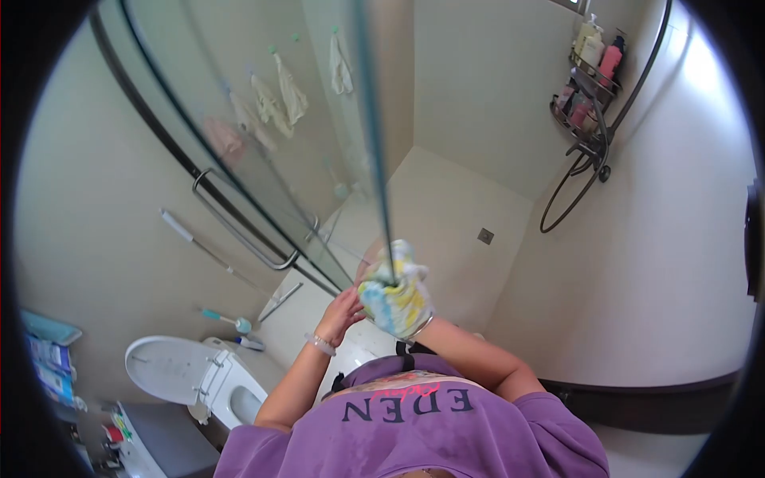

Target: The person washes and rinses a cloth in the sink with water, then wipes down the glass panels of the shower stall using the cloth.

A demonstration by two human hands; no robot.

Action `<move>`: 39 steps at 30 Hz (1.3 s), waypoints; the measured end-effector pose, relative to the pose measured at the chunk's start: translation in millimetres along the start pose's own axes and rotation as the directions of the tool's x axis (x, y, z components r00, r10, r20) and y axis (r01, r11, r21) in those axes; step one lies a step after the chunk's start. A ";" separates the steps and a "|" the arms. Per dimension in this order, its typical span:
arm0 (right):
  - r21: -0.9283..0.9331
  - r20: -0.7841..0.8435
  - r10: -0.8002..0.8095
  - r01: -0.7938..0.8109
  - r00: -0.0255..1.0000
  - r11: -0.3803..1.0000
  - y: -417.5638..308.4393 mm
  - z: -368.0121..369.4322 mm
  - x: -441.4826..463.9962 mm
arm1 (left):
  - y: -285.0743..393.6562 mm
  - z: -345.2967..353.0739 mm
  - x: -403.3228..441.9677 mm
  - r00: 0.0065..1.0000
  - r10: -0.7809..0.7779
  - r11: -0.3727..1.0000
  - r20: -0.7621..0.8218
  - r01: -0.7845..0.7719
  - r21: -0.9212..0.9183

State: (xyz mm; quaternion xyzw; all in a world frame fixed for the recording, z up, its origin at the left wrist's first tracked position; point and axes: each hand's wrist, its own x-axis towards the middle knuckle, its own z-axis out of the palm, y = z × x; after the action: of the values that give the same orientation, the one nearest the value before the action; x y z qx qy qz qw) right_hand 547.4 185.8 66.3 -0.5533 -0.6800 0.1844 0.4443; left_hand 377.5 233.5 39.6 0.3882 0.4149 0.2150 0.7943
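My right hand is covered by a white cloth (396, 301) with yellow and blue patches, and the fingers under it are hidden. The cloth is folded around the vertical edge of a glass shower panel (373, 119). Just left of it, my left hand (343, 312) has its fingers extended near the lower glass, close to the cloth; whether the fingertips touch the glass or the cloth is hard to make out. A bracelet circles my left wrist.
A metal door handle (239, 223) is on the glass at left. An open toilet (231, 390), a toilet brush (227, 320) and a squeegee (280, 303) are at lower left. Bottles stand on a corner rack (586, 92) beside a shower hose (562, 219). A floor drain (485, 236) lies ahead.
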 end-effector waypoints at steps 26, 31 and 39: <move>0.722 0.689 -0.475 -0.583 0.548 0.374 203.1 -173.7 167.9 | -32.0 124.9 81.2 0.818 -0.229 0.959 -0.528 0.284 0.025; 0.726 0.624 -0.605 -0.653 0.494 0.215 217.1 -181.3 206.6 | 108.8 192.0 164.6 0.924 0.366 0.585 -0.107 -0.139 0.799; 0.572 0.563 -0.698 -0.818 0.443 -0.057 245.1 -187.1 274.1 | 98.0 174.8 185.4 0.972 -0.063 0.992 -0.228 0.085 0.088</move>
State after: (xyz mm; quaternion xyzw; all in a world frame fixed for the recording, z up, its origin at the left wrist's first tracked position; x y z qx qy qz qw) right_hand 844.9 470.3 94.5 0.1266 -0.3637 0.8939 0.2295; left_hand 624.5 339.4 88.2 0.3839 0.5262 0.2074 0.7299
